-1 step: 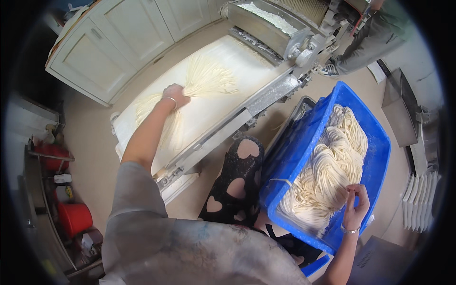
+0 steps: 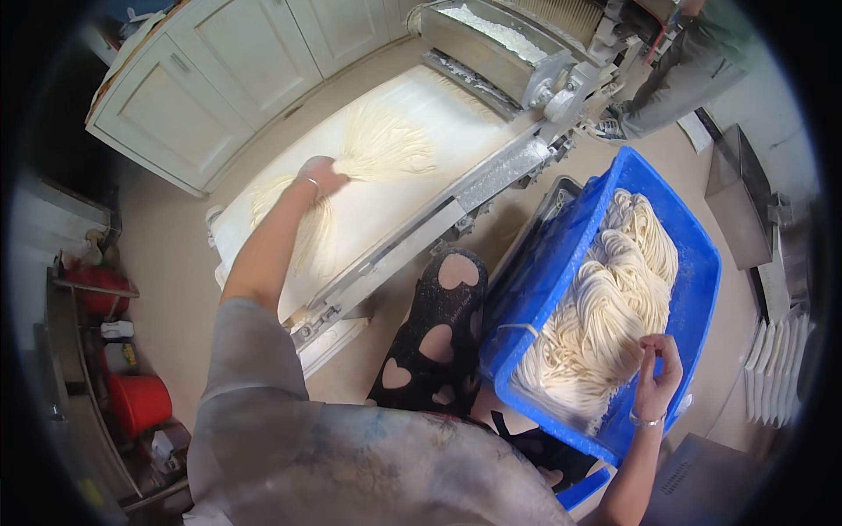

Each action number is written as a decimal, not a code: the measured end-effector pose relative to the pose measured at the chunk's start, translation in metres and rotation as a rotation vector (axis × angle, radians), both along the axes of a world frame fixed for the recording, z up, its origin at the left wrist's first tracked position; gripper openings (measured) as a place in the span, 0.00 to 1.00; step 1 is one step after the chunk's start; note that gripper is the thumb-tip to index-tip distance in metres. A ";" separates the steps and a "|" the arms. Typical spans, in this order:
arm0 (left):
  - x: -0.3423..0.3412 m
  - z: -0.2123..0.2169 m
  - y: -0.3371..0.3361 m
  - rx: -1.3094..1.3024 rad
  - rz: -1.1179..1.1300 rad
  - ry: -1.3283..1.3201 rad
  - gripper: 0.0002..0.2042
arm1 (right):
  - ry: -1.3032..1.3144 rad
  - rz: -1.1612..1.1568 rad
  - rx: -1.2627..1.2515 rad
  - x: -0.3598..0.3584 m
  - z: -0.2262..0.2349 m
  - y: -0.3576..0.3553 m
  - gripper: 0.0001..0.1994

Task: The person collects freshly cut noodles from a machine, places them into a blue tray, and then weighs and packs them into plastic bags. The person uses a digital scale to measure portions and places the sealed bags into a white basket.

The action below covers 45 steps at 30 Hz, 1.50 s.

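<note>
Head view: floured white conveyor table (image 2: 412, 188), beige floor (image 2: 175, 254)

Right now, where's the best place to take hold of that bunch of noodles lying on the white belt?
Probably at the gathered neck of the noodle bunch, where the left hand already rests. Strands fan out loose beyond it, so come from above at the narrow end and close around the neck.
</note>
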<state>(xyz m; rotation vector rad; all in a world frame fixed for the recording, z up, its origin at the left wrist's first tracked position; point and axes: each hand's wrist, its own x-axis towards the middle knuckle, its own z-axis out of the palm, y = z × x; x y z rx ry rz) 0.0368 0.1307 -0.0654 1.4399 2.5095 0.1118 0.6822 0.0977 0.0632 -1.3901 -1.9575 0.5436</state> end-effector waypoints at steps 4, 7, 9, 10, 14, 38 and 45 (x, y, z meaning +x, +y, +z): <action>-0.007 0.051 -0.021 0.116 0.154 -0.428 0.15 | 0.032 0.010 -0.050 -0.004 0.005 -0.002 0.04; 0.032 0.120 -0.019 0.217 -0.020 -0.387 0.16 | 0.001 -0.026 -0.152 -0.014 0.021 0.000 0.04; 0.079 0.173 -0.019 0.339 -0.230 -0.315 0.16 | -0.041 0.146 -0.050 -0.025 0.041 0.003 0.15; 0.105 0.200 -0.019 0.342 -0.313 -0.371 0.15 | -0.007 0.223 -0.015 -0.034 0.053 0.006 0.23; 0.223 0.280 -0.017 0.451 -0.778 -0.585 0.13 | 0.007 0.402 0.282 -0.082 0.097 0.020 0.54; 0.298 0.173 -0.012 -0.017 -1.102 -0.861 0.09 | -0.266 0.323 -0.156 0.016 0.035 -0.028 0.11; 0.204 0.050 0.057 0.230 -0.388 -0.088 0.40 | -0.021 0.128 0.078 -0.020 0.017 -0.015 0.07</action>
